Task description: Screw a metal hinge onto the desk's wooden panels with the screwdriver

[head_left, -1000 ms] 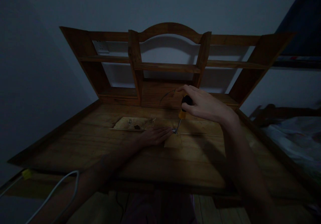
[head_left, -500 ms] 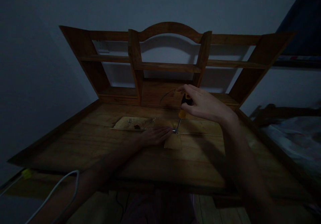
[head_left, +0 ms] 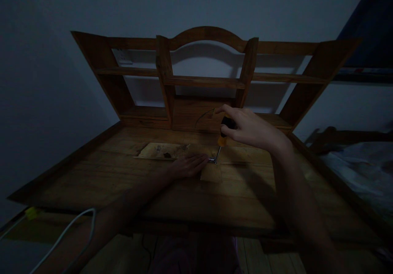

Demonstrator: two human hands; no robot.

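Observation:
My right hand (head_left: 251, 127) grips a screwdriver (head_left: 222, 141) with a yellow and black handle, its index finger raised beside the top. The shaft slants down, and its tip meets the end of a small shiny metal piece (head_left: 211, 160). My left hand (head_left: 188, 166) lies low on the wooden desk (head_left: 172, 200), fingers together, with the fingertips holding the left end of that metal piece. Under the piece is a pale square patch (head_left: 211, 175) on the desktop. Dim light hides the metal piece's exact kind and any screw.
A wooden shelf unit (head_left: 204, 81) rises at the back of the desk. Left of centre is a long pale strip with dark marks (head_left: 162, 150). A white cable (head_left: 66, 235) loops over my left forearm. Pale fabric (head_left: 362, 171) lies off to the right.
My left fingertips have drawn slightly left, so more of the metal piece shows. The screwdriver handle has shifted slightly left and turned a little in my right hand.

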